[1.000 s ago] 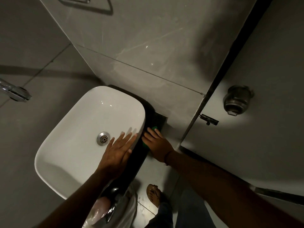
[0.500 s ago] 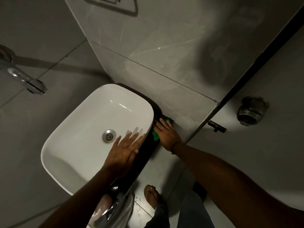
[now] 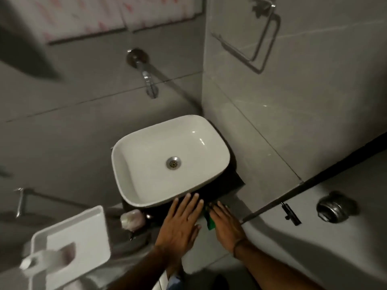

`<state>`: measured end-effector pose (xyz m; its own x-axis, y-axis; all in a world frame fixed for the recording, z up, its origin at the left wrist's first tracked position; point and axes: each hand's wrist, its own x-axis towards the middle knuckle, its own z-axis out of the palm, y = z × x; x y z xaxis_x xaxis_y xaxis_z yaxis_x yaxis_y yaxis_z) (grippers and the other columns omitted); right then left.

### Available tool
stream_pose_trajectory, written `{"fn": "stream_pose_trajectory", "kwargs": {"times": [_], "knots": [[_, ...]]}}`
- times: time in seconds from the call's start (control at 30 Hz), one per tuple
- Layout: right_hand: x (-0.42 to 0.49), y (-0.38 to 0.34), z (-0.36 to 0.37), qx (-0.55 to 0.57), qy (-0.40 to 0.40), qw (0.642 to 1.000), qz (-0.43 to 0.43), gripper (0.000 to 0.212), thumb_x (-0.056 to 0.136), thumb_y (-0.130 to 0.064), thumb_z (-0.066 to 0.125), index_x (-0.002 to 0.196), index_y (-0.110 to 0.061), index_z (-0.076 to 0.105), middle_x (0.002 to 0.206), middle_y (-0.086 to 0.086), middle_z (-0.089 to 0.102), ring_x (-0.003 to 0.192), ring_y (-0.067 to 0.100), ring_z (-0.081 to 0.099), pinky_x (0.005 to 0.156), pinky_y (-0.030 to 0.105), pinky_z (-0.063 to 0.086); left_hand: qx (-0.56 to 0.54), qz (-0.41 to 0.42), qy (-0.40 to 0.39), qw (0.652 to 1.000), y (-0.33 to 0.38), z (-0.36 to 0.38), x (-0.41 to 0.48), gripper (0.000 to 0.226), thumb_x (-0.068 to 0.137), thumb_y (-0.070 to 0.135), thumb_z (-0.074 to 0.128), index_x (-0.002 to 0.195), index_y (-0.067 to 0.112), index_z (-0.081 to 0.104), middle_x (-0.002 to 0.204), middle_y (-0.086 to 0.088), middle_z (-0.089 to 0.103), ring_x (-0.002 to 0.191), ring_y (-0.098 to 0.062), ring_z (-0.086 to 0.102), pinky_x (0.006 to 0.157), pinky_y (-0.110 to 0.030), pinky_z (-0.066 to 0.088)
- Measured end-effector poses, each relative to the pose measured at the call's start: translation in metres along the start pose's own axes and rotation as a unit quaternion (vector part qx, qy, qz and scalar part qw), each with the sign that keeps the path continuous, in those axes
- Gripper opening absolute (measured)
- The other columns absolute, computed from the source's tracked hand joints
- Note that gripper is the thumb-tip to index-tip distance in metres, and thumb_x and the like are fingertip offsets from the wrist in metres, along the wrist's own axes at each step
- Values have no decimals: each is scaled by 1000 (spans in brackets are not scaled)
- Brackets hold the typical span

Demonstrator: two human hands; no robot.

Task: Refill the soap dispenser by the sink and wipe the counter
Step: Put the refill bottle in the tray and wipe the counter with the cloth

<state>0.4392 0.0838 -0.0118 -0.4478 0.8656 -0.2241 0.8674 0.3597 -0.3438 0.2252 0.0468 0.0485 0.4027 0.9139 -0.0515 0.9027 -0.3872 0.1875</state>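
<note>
- Since half a second ago we see our right hand [image 3: 227,225] and its green cloth [image 3: 210,219] shifted from the basin's right flank to its near right corner, while the view swung so that the wall spout [image 3: 149,80] now shows above the basin [image 3: 134,181].
- Our left hand [image 3: 181,223] lies flat with fingers spread on the dark counter [image 3: 230,181], fingertips touching the basin's near rim.
- Our right hand lies flat with fingers together, pressing the cloth on the counter's front edge just beside the left hand.
- Only narrow strips of counter show round the basin; the tiled side wall [image 3: 282,122] closes off its right.
- Left of the basin's near corner sits a pinkish rounded object [image 3: 132,218], too blurred to call the soap dispenser.
- Most of the cloth is hidden under the palm.
- A white tissue holder [image 3: 83,237] is blurred at lower left.
</note>
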Motion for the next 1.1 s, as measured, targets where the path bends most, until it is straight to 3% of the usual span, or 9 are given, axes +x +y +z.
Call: {"fn": "stream_pose_trajectory", "kwargs": {"times": [0.17,0.27,0.37,0.47,0.7,0.8,0.93,1.1], "knots": [[-18,-36,27,-29,-62,994,-84,80,90,10,41,162,-19,21,171,-2,16,159,25,4,129,40,0,-36,-135,-33,990,16,24,-97,68,104,46,48,165,16,36,173,-6,30,159,-30,30,122,-50,17],[-24,-70,51,-27,-85,989,-118,91,83,12,40,163,-26,18,170,-6,18,159,21,6,127,35,-2,-58,-191,-56,978,14,31,-155,69,101,50,52,161,16,44,168,-6,41,155,-29,40,124,-45,12],[-29,-103,78,-34,-115,979,-166,90,83,6,38,162,-30,16,170,-7,17,158,19,6,122,31,-11,-70,-246,-86,963,-1,38,-202,71,97,54,57,157,16,51,163,-5,50,149,-26,50,126,-38,1],[-30,-146,104,-43,-162,964,-204,88,84,2,38,163,-30,15,170,-8,15,159,19,5,121,32,-15,-64,-291,-102,949,-23,49,-248,71,95,54,60,154,14,55,159,-6,55,145,-27,56,125,-39,0],[5,-279,162,-35,-224,937,-265,86,83,-4,38,162,-28,17,170,-4,16,159,20,5,124,35,-9,-77,-356,-113,924,-120,62,-321,62,99,47,40,139,10,70,145,-10,68,132,-30,67,120,-42,8],[38,-329,181,-44,-188,939,-286,78,90,-1,44,161,-24,23,169,-2,22,158,23,11,124,43,-8,-82,-370,-115,918,-170,70,-336,71,110,44,15,135,12,73,141,-11,70,131,-31,67,124,-46,25],[103,-382,213,-61,-140,951,-270,74,91,3,49,158,-20,33,165,2,34,155,28,24,125,50,6,-98,-372,-159,909,-233,89,-343,64,103,48,32,144,12,66,151,-12,62,139,-33,60,121,-47,11],[182,-419,247,-103,-139,953,-249,84,84,2,71,157,-19,36,162,4,38,153,32,28,125,50,16,-119,-362,-137,914,-279,123,-339,73,97,59,39,156,16,49,161,-12,49,149,-38,46,115,-53,23]]}}
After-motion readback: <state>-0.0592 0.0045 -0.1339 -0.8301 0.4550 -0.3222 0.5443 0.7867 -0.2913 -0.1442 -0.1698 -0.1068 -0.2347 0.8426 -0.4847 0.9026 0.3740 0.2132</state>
